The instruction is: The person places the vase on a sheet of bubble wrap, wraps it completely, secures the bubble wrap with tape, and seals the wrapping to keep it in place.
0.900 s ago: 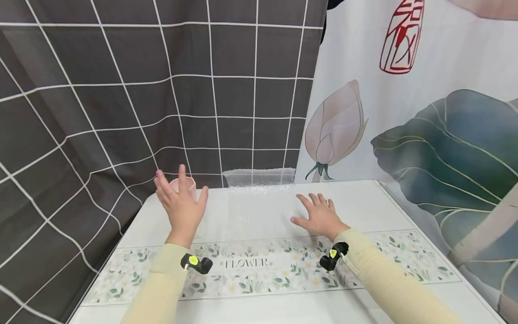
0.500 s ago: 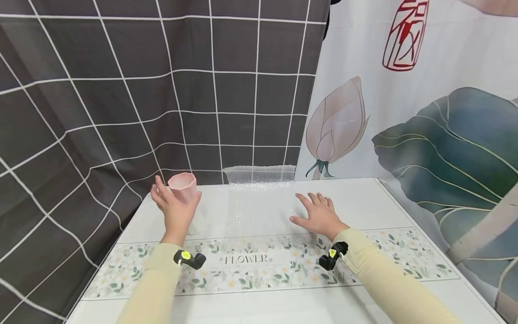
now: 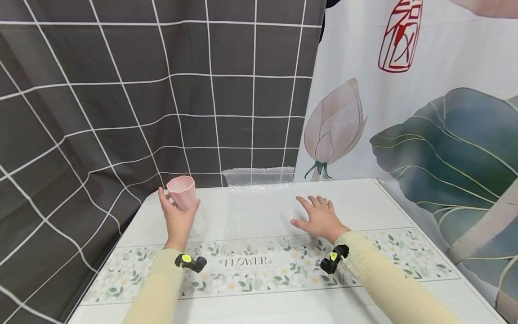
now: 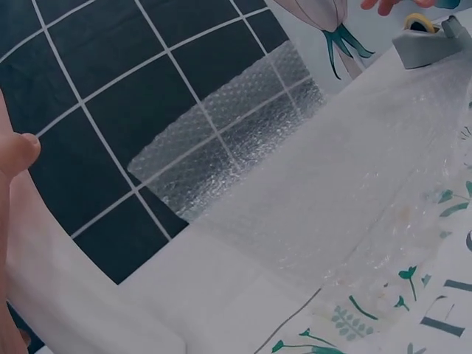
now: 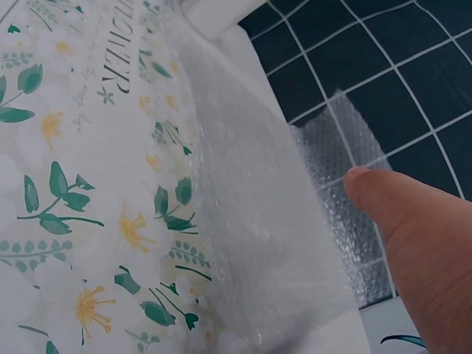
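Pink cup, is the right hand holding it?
No, the left hand grips the cup, while the right hand is apart from it.

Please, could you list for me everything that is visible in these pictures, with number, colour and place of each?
Cup: 1, pink, in the left hand
Bubble wrap: 1 sheet, clear, mid-table, reaching past the far edge
Tape dispenser, apparently: 1, grey with yellow roll, near the right hand
Table: 1, white, below everything
Floral band: 1, white, green and yellow, across the table, printed FLOWER
Grid cloth: 1, dark grey with white lines, behind and left
Lotus cloth: 1, white with printed flower, leaf and red seal, right
Wrist cameras: 2, black, one per wrist
Sleeves: 2, pale yellow
Left hand: 1, holding the cup
Right hand: 1, fingers spread
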A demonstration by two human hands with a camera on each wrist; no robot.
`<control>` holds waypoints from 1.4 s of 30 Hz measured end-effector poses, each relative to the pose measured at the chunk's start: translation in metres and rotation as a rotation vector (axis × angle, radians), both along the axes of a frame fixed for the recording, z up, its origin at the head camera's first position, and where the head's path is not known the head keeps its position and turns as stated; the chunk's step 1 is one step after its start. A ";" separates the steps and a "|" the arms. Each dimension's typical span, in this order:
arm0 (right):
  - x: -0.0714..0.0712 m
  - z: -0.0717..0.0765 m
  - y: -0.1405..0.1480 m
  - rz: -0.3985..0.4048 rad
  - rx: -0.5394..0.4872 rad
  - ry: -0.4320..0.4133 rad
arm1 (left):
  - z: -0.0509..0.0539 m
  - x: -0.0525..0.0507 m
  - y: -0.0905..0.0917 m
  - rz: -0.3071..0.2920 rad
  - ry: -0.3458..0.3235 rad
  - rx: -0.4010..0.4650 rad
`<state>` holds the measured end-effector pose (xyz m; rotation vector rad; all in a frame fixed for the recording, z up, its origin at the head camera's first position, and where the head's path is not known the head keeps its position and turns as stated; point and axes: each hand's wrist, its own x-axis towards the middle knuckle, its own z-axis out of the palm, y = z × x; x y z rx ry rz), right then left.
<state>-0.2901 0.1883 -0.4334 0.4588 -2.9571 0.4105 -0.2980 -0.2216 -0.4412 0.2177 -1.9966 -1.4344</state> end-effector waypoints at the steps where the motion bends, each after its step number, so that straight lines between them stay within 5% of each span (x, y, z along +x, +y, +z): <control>1: 0.000 0.000 0.000 -0.001 0.002 0.002 | 0.000 0.000 0.000 -0.001 0.006 0.005; 11: 0.000 -0.001 0.002 -0.003 0.009 0.024 | 0.006 0.000 -0.005 -0.022 -0.080 -0.024; 23: 0.000 -0.003 0.001 -0.002 0.006 0.018 | 0.009 0.006 0.000 -0.051 -0.097 0.005; 42: 0.001 0.000 -0.010 0.056 -0.030 0.032 | 0.048 0.019 0.052 -0.161 -0.092 -0.031</control>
